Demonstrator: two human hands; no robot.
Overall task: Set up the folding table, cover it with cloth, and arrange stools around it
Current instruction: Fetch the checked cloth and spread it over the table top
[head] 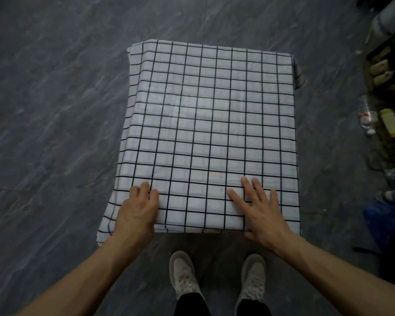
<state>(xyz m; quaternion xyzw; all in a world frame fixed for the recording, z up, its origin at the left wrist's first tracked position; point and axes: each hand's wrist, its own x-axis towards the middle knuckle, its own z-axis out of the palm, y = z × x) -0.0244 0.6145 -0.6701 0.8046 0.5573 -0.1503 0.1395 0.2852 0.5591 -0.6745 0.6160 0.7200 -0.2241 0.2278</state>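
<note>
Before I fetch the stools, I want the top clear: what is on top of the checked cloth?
Only the left hand and right hand rest on the checked cloth. The table beneath is fully covered, unseen.

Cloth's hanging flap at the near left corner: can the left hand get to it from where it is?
Probably yes. The left hand rests on the cloth at the near left edge, right beside the hanging flap, and nothing lies between them.
</note>
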